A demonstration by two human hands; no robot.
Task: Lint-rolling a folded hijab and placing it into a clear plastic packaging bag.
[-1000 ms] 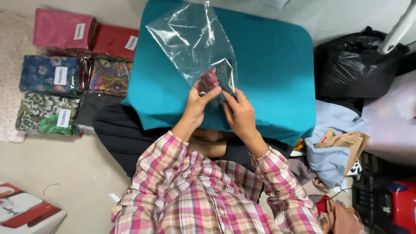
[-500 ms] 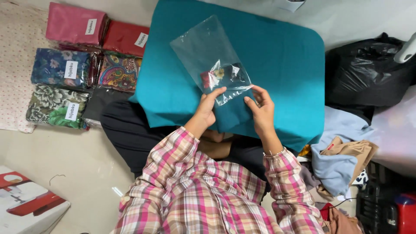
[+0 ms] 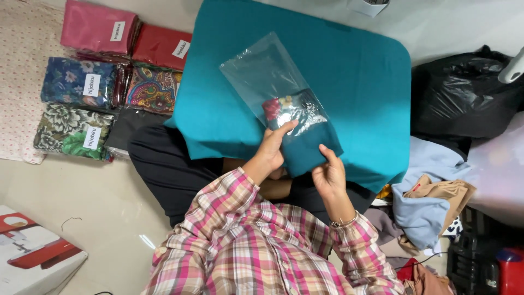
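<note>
A glossy, crinkled clear plastic bag (image 3: pixel 273 82) lies on the smooth teal cloth (image 3: pixel 349 71), its long axis slanting from the cloth's near edge up toward its far left corner. Inside sits a folded floral fabric (image 3: pixel 289 106), seemingly atop a teal piece. The left hand (image 3: pixel 273 147) pinches the bag's near end; the right hand (image 3: pixel 329 173) curls around it. A second ago the bag stood upright; now it lies flatter.

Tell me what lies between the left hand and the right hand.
In the head view, the folded teal cloth, half inside the clear bag, lies between the left hand and right hand; both touch it.
</note>
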